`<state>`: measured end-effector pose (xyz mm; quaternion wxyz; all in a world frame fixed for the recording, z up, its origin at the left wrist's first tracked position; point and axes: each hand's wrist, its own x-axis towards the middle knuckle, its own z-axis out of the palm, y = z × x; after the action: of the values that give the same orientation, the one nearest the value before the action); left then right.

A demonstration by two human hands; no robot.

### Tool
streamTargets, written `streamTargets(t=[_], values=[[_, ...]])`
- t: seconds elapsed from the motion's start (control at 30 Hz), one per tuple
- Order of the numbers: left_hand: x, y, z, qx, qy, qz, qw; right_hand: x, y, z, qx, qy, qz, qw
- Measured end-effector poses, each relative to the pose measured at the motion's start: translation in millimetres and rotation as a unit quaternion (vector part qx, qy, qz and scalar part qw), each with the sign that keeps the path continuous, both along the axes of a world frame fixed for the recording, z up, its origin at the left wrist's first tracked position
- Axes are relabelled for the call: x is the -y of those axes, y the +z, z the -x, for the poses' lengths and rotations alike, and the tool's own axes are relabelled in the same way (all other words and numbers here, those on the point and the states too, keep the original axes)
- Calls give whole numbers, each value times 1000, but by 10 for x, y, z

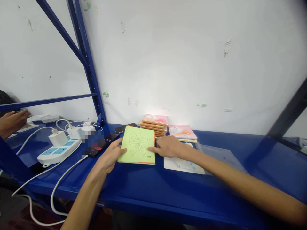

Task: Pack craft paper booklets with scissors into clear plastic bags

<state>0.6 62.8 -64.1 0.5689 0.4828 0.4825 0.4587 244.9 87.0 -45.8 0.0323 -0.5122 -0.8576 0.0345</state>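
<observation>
A stack of square coloured paper sheets [138, 127] is held between my hands above the blue tabletop, tilted a little. Its top sheet is light green and carries a line drawing of a butterfly with a centre line; orange sheet edges peek out at the right. My left hand [111, 155] grips the left edge, thumb on top and fingers mostly underneath. From the right, my right hand [169, 146] pinches the other edge with its thumb on the sheet, the remaining fingers partly hidden behind. Beneath my right forearm lie a white printed sheet [171, 163] and a clear plastic sleeve [220, 156].
Behind the paper stand a pile of orange-edged packets [153, 127] and a pink packet with orange scissors [182, 131]. Leftward are a phone [103, 145], a white power strip [61, 150] with chargers and cables, and a blue shelf post [92, 80]. Another person's hand [14, 121] shows far left.
</observation>
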Motion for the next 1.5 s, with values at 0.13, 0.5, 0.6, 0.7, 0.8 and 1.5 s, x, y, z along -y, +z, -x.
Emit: streamTargets(t=[0.13,0.5,0.6,0.7,0.8,1.5], values=[[38,48,-50,49,-3,-72,996,-88,265,-173,-205,73,74,973],[-9,-118,-273,-9,36,-128,991,-182,182,-215,-255,137,106,951],[-1,-111,-299,-1,42,-130,991,-208,147,-198,-250,135,115,952],[-17,-121,-317,-11,97,-137,986,-208,192,-266,-208,142,142,957],[-21,-125,-330,-20,122,-139,983,-143,279,-479,-161,116,79,977],[104,-5,-411,105,92,-17,990,98,-241,-1603,-314,-17,138,939]])
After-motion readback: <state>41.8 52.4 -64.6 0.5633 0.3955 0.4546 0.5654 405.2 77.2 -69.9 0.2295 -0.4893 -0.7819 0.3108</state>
